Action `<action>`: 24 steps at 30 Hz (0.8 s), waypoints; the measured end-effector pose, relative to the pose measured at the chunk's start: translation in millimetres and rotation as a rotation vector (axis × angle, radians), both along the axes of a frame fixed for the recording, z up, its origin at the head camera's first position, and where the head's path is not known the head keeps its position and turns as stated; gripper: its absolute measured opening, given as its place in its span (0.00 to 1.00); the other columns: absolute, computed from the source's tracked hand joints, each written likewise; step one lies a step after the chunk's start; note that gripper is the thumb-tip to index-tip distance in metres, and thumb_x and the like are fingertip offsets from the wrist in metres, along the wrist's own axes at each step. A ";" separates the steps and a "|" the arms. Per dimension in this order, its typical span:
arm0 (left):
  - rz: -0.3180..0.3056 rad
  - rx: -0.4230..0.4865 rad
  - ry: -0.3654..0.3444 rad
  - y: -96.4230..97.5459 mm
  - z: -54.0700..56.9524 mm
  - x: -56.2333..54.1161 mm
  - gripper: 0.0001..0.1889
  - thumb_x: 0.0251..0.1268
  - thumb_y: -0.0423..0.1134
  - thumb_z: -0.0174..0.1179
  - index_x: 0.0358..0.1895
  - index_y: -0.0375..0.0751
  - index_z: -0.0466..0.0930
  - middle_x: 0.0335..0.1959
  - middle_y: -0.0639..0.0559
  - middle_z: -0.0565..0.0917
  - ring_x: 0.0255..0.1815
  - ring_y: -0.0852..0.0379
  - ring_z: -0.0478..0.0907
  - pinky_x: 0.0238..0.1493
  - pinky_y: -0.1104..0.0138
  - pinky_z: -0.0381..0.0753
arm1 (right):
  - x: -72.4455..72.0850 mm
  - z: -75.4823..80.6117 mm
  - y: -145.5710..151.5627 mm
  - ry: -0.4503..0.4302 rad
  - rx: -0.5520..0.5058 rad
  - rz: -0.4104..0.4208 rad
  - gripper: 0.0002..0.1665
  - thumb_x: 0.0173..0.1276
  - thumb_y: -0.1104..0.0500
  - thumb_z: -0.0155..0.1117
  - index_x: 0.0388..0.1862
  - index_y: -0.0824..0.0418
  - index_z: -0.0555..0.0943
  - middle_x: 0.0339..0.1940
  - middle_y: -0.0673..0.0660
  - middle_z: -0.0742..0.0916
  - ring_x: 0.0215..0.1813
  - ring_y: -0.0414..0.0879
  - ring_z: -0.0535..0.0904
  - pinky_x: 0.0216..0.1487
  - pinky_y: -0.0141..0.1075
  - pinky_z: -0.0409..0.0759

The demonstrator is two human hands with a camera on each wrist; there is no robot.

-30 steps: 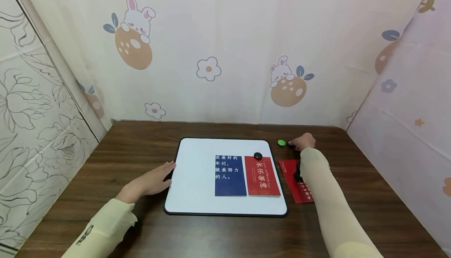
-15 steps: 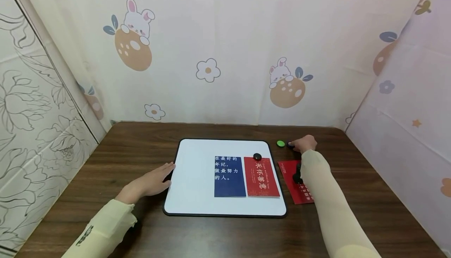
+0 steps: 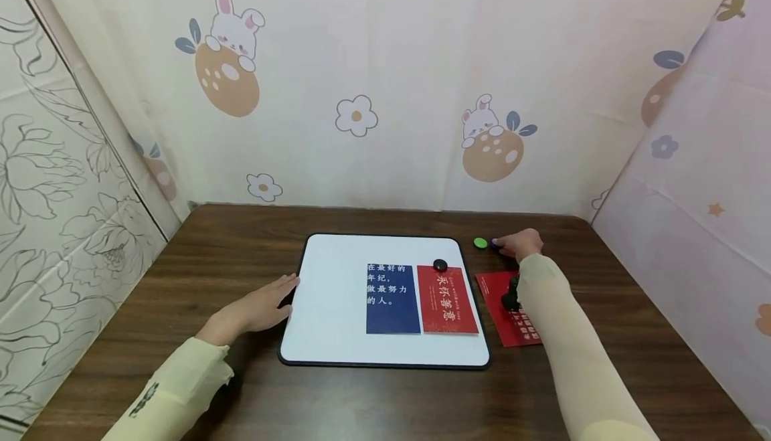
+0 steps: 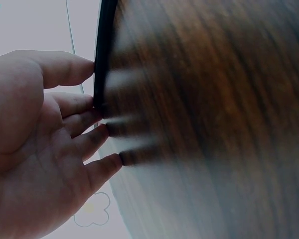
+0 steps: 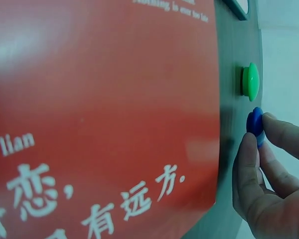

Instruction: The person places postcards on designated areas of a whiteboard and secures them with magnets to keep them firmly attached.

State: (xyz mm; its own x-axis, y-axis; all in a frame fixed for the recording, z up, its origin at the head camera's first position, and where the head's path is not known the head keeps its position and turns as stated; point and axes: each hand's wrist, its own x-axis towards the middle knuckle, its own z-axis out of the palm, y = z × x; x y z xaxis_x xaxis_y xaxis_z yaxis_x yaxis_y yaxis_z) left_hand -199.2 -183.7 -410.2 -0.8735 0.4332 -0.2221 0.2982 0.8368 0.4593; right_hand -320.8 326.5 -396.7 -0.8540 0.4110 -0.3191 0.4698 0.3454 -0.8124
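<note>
Now your right hand pinches the blue magnet just beside the green magnet, while your left hand, fingers straight, rests against the whiteboard edge.

Left hand at the board's edge

The left hand fills the frame's left side, fingers nearly straight, their tips touching the board's black rim; the blurred brown desk fills the right.

On the counter the board lies before me, two cards side by side on it, a magnet topping the right one. Right of it, a third card; behind that, two magnets.
</note>
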 end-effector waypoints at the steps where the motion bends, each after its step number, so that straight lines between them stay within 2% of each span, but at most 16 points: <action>1: -0.003 0.001 0.003 0.0 0.1 0.2 0.30 0.70 0.34 0.50 0.72 0.27 0.54 0.73 0.32 0.54 0.73 0.36 0.49 0.68 0.44 0.53 | -0.3 0.3 -0.3 -0.005 0.003 0.002 0.34 0.63 0.59 0.67 0.61 0.77 0.67 0.43 0.63 0.81 0.34 0.45 0.83 0.52 0.39 0.79; 8: -0.002 -0.001 -0.004 0.7 1.3 2.2 0.30 0.71 0.35 0.50 0.72 0.28 0.54 0.73 0.33 0.54 0.73 0.37 0.49 0.68 0.45 0.53 | 1.7 4.8 -1.5 -0.027 0.005 0.015 0.33 0.66 0.57 0.65 0.63 0.75 0.66 0.51 0.66 0.79 0.37 0.45 0.82 0.57 0.41 0.75; 14: -0.002 0.007 -0.003 0.6 2.5 4.0 0.30 0.70 0.34 0.50 0.72 0.27 0.54 0.73 0.31 0.54 0.73 0.36 0.49 0.68 0.44 0.53 | 8.4 12.4 -3.3 -0.031 0.060 0.027 0.33 0.67 0.55 0.64 0.61 0.75 0.67 0.51 0.67 0.80 0.46 0.53 0.79 0.55 0.43 0.73; 18: -0.007 0.014 -0.002 0.7 3.2 4.0 0.30 0.70 0.34 0.50 0.72 0.27 0.54 0.72 0.31 0.54 0.73 0.36 0.49 0.68 0.44 0.53 | 12.0 16.4 -2.2 -0.029 0.049 0.025 0.33 0.67 0.55 0.64 0.62 0.75 0.68 0.53 0.68 0.80 0.52 0.57 0.78 0.60 0.47 0.70; 21: -0.008 0.011 0.001 0.8 2.6 3.4 0.30 0.70 0.34 0.50 0.72 0.27 0.54 0.72 0.31 0.54 0.73 0.36 0.49 0.68 0.44 0.53 | 13.7 18.2 0.3 -0.029 0.024 0.027 0.33 0.67 0.55 0.64 0.63 0.74 0.67 0.55 0.68 0.79 0.51 0.56 0.79 0.62 0.48 0.69; 24: -0.007 0.006 0.006 1.1 1.6 3.2 0.30 0.70 0.34 0.50 0.72 0.27 0.54 0.72 0.31 0.54 0.73 0.36 0.50 0.68 0.44 0.53 | 14.6 19.0 2.8 -0.028 -0.006 0.019 0.33 0.67 0.56 0.64 0.63 0.74 0.66 0.55 0.68 0.78 0.46 0.53 0.81 0.62 0.47 0.70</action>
